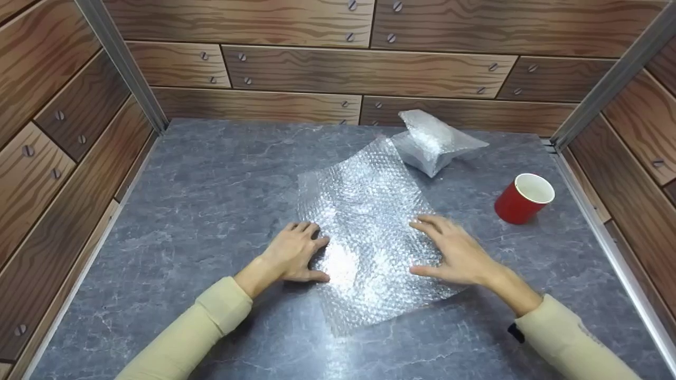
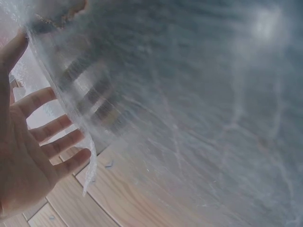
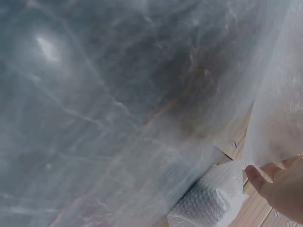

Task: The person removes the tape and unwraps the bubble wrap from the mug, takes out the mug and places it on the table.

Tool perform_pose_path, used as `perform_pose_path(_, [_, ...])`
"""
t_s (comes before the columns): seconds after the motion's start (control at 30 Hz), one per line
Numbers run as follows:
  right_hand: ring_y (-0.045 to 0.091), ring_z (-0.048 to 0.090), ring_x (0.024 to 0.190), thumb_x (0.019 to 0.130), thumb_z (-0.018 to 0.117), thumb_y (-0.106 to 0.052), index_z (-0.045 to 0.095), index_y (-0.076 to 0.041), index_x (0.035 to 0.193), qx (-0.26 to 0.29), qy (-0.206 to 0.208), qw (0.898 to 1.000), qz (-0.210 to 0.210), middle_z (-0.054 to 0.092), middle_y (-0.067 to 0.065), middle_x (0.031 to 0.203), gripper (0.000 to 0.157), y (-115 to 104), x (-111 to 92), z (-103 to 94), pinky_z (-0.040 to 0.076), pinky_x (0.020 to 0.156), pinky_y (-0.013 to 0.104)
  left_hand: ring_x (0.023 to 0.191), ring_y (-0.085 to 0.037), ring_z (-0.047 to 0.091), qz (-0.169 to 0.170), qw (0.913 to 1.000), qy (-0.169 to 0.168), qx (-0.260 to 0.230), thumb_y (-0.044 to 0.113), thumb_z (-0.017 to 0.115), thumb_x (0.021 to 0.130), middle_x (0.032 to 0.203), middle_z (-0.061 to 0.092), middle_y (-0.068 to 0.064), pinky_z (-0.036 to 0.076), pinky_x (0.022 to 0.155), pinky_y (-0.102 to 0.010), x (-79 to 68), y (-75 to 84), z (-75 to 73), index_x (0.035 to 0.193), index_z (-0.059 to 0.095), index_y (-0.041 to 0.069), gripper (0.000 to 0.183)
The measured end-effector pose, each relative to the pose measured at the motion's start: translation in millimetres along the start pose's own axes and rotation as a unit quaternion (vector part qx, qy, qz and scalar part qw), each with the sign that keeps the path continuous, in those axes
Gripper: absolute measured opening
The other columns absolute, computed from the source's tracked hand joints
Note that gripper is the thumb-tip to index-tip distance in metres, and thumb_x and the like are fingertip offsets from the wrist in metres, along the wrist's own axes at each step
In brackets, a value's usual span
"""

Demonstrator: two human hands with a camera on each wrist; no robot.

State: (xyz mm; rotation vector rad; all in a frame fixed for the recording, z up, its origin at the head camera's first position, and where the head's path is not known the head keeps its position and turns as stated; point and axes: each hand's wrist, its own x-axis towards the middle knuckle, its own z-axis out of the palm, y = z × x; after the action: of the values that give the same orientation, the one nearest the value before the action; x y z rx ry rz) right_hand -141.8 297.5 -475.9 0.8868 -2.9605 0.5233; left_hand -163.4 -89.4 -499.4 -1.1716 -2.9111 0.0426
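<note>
A sheet of bubble wrap (image 1: 369,232) lies across the middle of the table in the head view. At its left edge is my left hand (image 1: 298,253), thumb and fingers spread. That hand (image 2: 38,142) appears in the left wrist view with its fingers apart along the wrap's edge. My right hand (image 1: 457,253) is over the right side of the sheet, thumb apart from the fingers. Only part of the right hand (image 3: 284,191) shows in its wrist view, close to the edge of the wrap. Neither hand grips the sheet.
A bubble-wrapped bundle (image 1: 430,140) stands at the back, against the sheet's far corner; its contents cannot be made out. A red mug (image 1: 515,203), white inside, is upright at the right. Wood-patterned walls (image 1: 296,68) border the grey marbled table (image 1: 211,174).
</note>
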Motion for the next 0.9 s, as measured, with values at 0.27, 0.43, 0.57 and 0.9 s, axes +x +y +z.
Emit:
perform_pose_path(0.27, [0.047, 0.044, 0.149, 0.083, 0.077, -0.067, 0.048, -0.018, 0.158, -0.044, -0.018, 0.999, -0.008, 0.045, 0.019, 0.163, 0.094, 5, -5, 8.0, 0.038, 0.117, 0.075, 0.136, -0.038, 0.058, -0.004, 0.9999, -0.009, -0.011, 0.08, 0.064, 0.084, 0.144, 0.062, -0.018, 0.05, 0.114, -0.052, -0.6, -0.5, -0.6, 0.147, 0.061, 0.018, 0.089])
perform_pose_path(0.43, [0.049, 0.043, 0.149, 0.083, 0.075, -0.071, 0.049, -0.018, 0.157, -0.057, -0.021, 0.998, -0.017, 0.046, 0.02, 0.162, 0.095, 9, -9, 10.1, 0.038, 0.116, 0.077, 0.138, -0.038, 0.057, -0.006, 0.9998, -0.013, -0.017, 0.08, 0.065, 0.084, 0.146, 0.061, -0.019, 0.049, 0.115, -0.054, -0.2, -1.6, -0.6, 0.147, 0.06, 0.018, 0.088])
perform_pose_path(0.57, [0.048, 0.044, 0.149, 0.083, 0.075, -0.071, 0.052, -0.019, 0.156, -0.057, -0.032, 0.998, -0.02, 0.048, 0.019, 0.16, 0.092, 11, -13, 12.7, 0.041, 0.114, 0.076, 0.14, -0.039, 0.055, -0.006, 0.9996, -0.019, -0.019, 0.079, 0.065, 0.084, 0.148, 0.06, -0.019, 0.048, 0.117, -0.055, -0.7, -2.5, -2.0, 0.149, 0.059, 0.018, 0.089])
perform_pose_path(0.9, [0.046, 0.044, 0.148, 0.08, 0.08, -0.064, 0.052, -0.023, 0.156, -0.04, -0.09, 0.995, -0.014, 0.045, 0.019, 0.163, 0.091, 7, -14, 15.4, 0.039, 0.115, 0.076, 0.146, -0.039, 0.05, -0.018, 0.9987, -0.044, -0.017, 0.075, 0.067, 0.085, 0.156, 0.054, -0.018, 0.047, 0.117, -0.06, -5.0, -6.5, -4.0, 0.153, 0.054, 0.018, 0.089])
